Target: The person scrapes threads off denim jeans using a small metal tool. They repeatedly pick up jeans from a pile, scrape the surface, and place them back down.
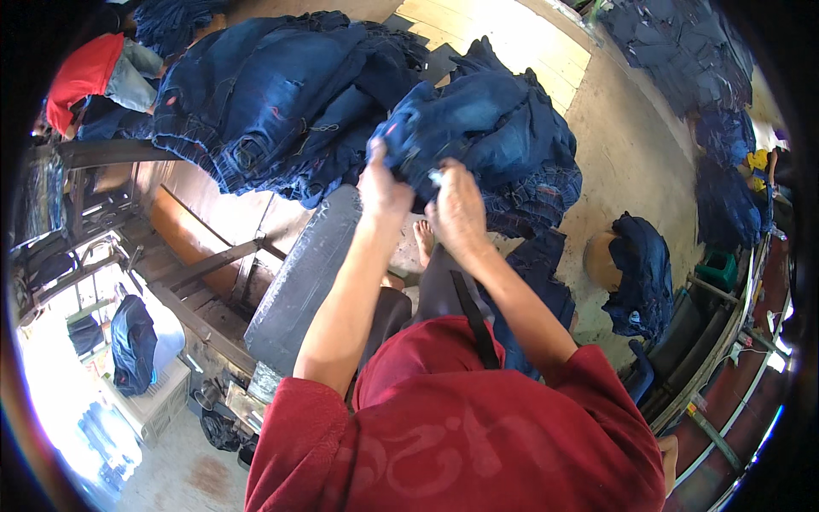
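Note:
My left hand (381, 186) is closed on the edge of a blue denim garment (420, 128), most likely a pair of jeans, on top of a heap straight ahead. Beside it, my right hand (459, 209) is closed with its fingertips against the same cloth. A small pale thing (436, 177) shows at those fingertips, too blurred to name. The heap of dark denim (533, 149) spreads under and to the right of the garment. To the left lies a larger pile of jeans (269, 90), some with elastic-looking waistbands along the near edge.
A long dark padded bench (307, 269) runs by my left arm. Wooden beams (209, 264) stand at the left. A person in a red shirt (85, 77) bends at the far left. Denim covers a stool (603, 260) at the right, and cut dark pieces (682, 51) lie at the far right.

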`<state>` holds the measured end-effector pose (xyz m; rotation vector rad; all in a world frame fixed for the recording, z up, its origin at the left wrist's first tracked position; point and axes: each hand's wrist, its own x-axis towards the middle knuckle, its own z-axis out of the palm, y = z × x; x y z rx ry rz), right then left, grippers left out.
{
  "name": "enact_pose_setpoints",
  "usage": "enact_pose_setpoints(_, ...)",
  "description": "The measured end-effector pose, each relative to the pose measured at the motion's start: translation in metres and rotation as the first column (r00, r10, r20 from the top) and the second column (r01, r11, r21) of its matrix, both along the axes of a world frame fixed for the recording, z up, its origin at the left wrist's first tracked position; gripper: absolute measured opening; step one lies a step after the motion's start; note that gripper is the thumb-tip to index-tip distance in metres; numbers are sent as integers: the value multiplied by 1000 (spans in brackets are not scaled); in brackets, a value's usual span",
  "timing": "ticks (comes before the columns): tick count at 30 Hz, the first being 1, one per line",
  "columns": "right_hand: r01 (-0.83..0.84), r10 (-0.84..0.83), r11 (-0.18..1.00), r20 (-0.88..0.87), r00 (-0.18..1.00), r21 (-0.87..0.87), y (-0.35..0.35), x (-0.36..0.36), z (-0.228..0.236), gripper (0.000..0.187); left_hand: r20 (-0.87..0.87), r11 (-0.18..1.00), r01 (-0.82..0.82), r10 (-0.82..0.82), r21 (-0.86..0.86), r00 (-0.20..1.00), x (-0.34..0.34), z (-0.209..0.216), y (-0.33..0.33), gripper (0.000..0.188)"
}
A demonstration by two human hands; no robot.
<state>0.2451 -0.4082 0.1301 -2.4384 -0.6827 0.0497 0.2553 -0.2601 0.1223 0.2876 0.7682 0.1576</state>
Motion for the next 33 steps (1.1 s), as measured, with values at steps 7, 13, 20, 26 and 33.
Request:
enact_pose_setpoints(7, -425, 518, 828, -207, 830, 366, 38, -170, 33, 66, -223, 961, -211, 249, 181, 942, -250, 7, 67, 48)
enact_pose_setpoints(13, 48, 299, 746, -398, 867, 664, 41, -162, 6, 48, -353, 817, -285, 494, 501, 795, -392, 8, 149, 50)
enact_pose_setpoints(20, 798, 228, 516, -849, -477, -310, 20, -56, -82, 102, -493, 722, -131, 581, 679, 648, -450, -26, 201, 47)
enact_pose_setpoints(26, 984, 114, 156, -991, 65, 83, 26, 14, -112, 49, -286, -22, 604, 867, 796, 409, -390, 25, 176, 51)
enact_pose_setpoints(33, 798, -150, 170, -785, 601, 578, 10, 106, -66, 31, -690, -641, 470, -131, 607, 712, -188, 7, 29, 83)
